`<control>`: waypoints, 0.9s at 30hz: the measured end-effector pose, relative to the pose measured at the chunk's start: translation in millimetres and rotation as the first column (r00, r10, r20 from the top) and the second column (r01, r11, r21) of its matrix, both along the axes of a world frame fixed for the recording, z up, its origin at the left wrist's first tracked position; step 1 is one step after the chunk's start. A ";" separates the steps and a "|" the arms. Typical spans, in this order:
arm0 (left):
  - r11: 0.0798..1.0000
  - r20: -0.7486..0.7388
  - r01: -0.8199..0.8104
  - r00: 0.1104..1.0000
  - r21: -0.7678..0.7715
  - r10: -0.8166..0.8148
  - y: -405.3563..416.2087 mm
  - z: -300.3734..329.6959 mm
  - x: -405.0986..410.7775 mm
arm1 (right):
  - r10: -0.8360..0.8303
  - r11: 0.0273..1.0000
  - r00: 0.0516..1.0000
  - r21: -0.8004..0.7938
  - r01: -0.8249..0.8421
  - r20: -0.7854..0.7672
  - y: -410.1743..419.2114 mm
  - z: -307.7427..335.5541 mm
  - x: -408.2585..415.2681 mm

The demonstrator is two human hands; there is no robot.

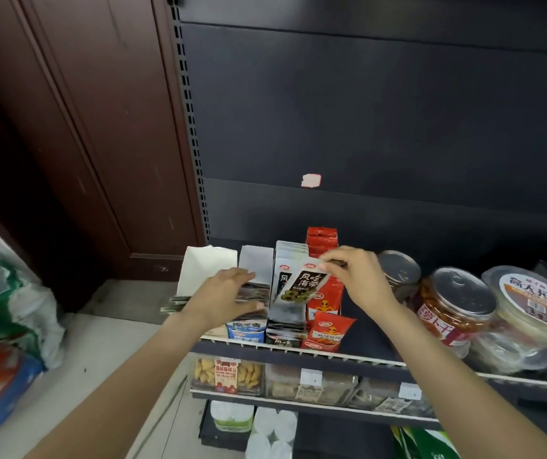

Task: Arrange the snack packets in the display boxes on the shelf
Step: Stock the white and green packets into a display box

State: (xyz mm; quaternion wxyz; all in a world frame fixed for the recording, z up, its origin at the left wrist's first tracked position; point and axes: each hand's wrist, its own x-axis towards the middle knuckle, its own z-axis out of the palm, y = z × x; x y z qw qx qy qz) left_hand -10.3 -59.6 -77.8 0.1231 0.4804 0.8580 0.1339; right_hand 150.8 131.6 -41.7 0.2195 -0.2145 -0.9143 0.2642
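Note:
Several display boxes stand side by side on the shelf (pixel 298 351). My right hand (pixel 354 276) pinches a black snack packet (pixel 300 286) by its top corner, above the black-packet box (pixel 287 339). My left hand (pixel 225 298) lies over a stack of dark packets (pixel 255 294) in the blue-and-white box (pixel 245 331), fingers curled around them. Right of these stands a red-packet box (pixel 326 331) with red packets upright behind it. A white flap (pixel 204 270) of the leftmost box stands up at the back.
Round lidded tubs (pixel 457 309) and a flat noodle container (pixel 536 303) fill the shelf's right side. A can (pixel 397 270) stands behind my right hand. Lower shelves hold snack boxes (pixel 227 376). Bags (pixel 4 326) pile on the floor at the left.

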 end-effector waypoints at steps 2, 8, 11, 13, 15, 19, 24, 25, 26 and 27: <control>0.999 -0.026 -0.001 1.000 -0.046 -0.001 -0.4 -1.6 -1.2 | 0.023 1.000 0.998 0.010 -0.024 0.064 -0.4 -7.3 -9.0; 0.993 -0.080 0.046 0.995 -0.109 -0.055 0.9 -2.6 -5.2 | -0.004 0.999 0.981 0.044 -0.005 0.192 -7.4 -23.7 -34.3; 0.988 -0.105 0.095 0.989 -0.123 -0.108 3.0 0.2 -12.0 | -0.007 0.996 0.970 0.086 -0.015 0.242 -10.4 -31.5 -45.0; 0.981 -0.050 0.146 0.987 -0.129 -0.153 4.4 1.9 -16.0 | -0.039 0.991 0.965 0.131 0.005 0.259 -11.5 -33.8 -51.4; 0.975 0.015 0.186 0.983 -0.121 -0.185 4.2 1.3 -18.8 | -0.077 0.983 0.958 0.179 0.027 0.277 -13.7 -35.1 -56.1; 0.972 0.005 0.219 0.976 -0.082 -0.219 3.1 0.0 -24.4 | -0.116 0.972 0.953 0.229 0.051 0.281 -15.6 -37.3 -61.4; 0.970 -0.047 0.236 0.970 -0.051 -0.238 -7.9 -5.0 -22.6 | -0.115 0.992 0.979 0.063 0.106 0.168 -28.6 -35.7 -41.6; 0.971 -0.059 0.234 0.970 -0.042 -0.236 -10.9 -6.1 -21.6 | -0.084 0.996 0.980 0.017 0.082 0.181 -32.6 -36.5 -35.3; 0.973 -0.072 0.230 0.970 -0.035 -0.232 -13.6 -6.8 -21.0 | -0.053 0.998 0.977 -0.017 0.058 0.206 -36.7 -37.5 -29.6; 0.974 -0.086 0.225 0.970 -0.030 -0.227 -16.0 -7.0 -20.8 | -0.029 0.999 0.972 -0.035 0.038 0.235 -40.1 -39.3 -24.8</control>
